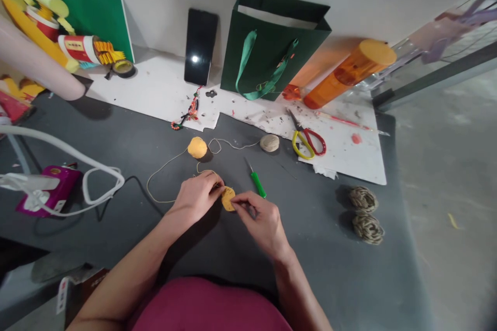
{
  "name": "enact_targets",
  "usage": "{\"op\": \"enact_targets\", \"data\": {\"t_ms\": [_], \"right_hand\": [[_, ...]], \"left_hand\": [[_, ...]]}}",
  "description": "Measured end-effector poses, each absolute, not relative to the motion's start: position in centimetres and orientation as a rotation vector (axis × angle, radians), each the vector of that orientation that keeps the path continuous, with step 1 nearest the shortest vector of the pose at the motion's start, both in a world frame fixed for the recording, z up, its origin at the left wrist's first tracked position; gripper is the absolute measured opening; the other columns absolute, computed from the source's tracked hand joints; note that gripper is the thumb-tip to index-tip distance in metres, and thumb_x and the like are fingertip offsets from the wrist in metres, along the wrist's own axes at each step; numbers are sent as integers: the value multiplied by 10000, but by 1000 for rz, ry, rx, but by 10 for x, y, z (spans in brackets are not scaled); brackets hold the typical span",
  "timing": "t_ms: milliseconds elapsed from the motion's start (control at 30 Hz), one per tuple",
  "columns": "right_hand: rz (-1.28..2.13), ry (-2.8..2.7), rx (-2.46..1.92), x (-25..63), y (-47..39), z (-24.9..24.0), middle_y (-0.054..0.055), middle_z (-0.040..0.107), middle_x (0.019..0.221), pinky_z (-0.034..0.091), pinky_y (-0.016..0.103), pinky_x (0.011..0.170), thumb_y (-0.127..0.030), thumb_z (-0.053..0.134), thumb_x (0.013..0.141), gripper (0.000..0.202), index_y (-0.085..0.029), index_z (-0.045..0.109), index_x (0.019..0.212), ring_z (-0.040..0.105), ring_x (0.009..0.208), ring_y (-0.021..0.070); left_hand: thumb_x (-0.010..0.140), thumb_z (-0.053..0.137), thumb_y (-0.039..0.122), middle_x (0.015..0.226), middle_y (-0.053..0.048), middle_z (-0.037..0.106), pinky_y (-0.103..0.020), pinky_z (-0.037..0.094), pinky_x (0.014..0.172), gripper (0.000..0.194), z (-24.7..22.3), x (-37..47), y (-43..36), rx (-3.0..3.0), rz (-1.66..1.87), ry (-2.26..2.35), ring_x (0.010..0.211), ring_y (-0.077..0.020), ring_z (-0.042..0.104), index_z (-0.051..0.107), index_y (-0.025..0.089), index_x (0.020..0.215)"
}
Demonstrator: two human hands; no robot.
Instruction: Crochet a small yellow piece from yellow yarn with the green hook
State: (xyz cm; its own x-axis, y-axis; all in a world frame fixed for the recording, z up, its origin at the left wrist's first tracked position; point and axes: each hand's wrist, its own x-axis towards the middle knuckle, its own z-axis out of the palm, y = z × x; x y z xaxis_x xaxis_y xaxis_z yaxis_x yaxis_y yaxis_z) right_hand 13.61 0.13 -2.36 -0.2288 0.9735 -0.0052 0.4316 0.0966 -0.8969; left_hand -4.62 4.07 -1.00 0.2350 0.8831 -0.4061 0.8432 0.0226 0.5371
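Between my two hands is a small round yellow knitted or crocheted piece (228, 199). My left hand (199, 194) pinches its upper left edge. The fingertips of my right hand (261, 217) are closed at its right edge; whether they also hold a needle or yarn is too small to see. A thin strand trails from my left hand's side. A yellow yarn ball (197, 148) lies just beyond that hand. To its right is a beige yarn ball (269, 143) with a loose thread. A green-handled tool (258, 184) with a thin metal shaft lies beyond my right hand.
Red-and-yellow-handled scissors (309, 142) rest on white board at the back right. Two brown-grey yarn bundles (365, 214) sit at the right. Behind stand a phone (201, 46), a dark green bag (272, 46) and an orange bottle (345, 75). A purple power strip (48, 191) with white cables is left.
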Motion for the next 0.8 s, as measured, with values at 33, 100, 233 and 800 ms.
{"op": "enact_targets", "data": {"t_ms": [33, 100, 233, 800], "right_hand": [[1131, -1732, -1366, 137, 2, -23, 14, 752, 748, 556, 256, 634, -161, 601, 871, 142, -219, 720, 820, 684, 658, 158], [1198, -1709, -1328, 138, 2, -21, 13, 753, 744, 545, 243, 603, -168, 612, 868, 133, -214, 724, 813, 687, 645, 152], [1163, -1732, -1323, 134, 0, -22, 22, 756, 762, 542, 236, 620, -150, 618, 865, 129, -201, 728, 822, 686, 654, 148], [956, -1989, -1431, 141, 0, -29, 1, 643, 701, 475, 248, 548, -256, 656, 913, 53, -215, 674, 883, 582, 580, 142]], "left_hand": [[950, 572, 257, 1053, -32, 752, -319, 507, 783, 157, -9, -47, 41, 1790, 63, 1599, 947, -228, 717, 728, 243, 943], [949, 572, 279, 1040, -35, 769, -322, 502, 779, 167, -7, -47, 42, 1767, 44, 1612, 955, -235, 718, 734, 245, 923], [949, 567, 331, 950, -57, 789, -327, 493, 732, 204, -6, -46, 42, 1716, 4, 1675, 907, -252, 729, 737, 237, 887], [886, 641, 368, 854, 3, 748, -278, 448, 672, 123, -1, -52, 42, 1738, -5, 1601, 782, -188, 697, 698, 260, 899]]}}
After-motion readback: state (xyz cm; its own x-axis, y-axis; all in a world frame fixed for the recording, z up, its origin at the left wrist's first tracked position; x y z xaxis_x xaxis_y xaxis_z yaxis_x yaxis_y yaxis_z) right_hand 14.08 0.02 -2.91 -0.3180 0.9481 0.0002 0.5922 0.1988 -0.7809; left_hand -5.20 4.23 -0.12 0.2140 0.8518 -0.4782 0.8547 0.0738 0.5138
